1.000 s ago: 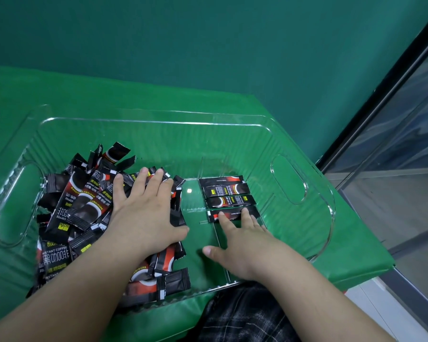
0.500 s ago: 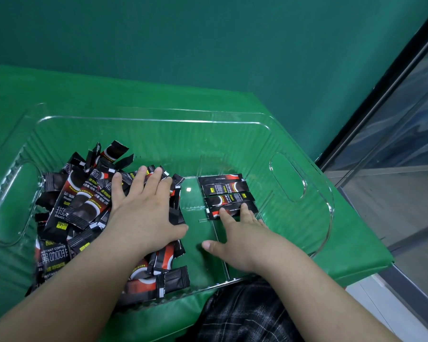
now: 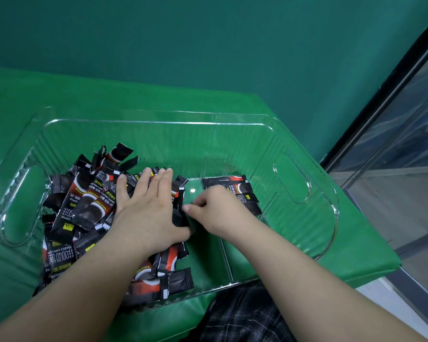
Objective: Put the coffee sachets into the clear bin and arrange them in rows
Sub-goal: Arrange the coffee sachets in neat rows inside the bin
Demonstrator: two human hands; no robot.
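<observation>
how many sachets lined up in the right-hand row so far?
4 visible, stacked front to back right of the divider: back sachet, second sachet, third sachet, nearest sachet. The right hand covers their left ends and may hide more.

**Surroundings, non-task items**

A bright green sheet (image 3: 294, 114) covered the table, wrinkled and glossy, its right corner folded over the table edge. A darker teal wall (image 3: 208, 40) stood behind it, plain and matte. To the right a black frame (image 3: 391, 92) ran diagonally, bordering a glass panel (image 3: 410, 174) that showed grey reflections. Dark plaid fabric (image 3: 245, 314) appeared at the bottom edge, below the table. A strip of pale floor (image 3: 391, 304) showed at lower right.
</observation>
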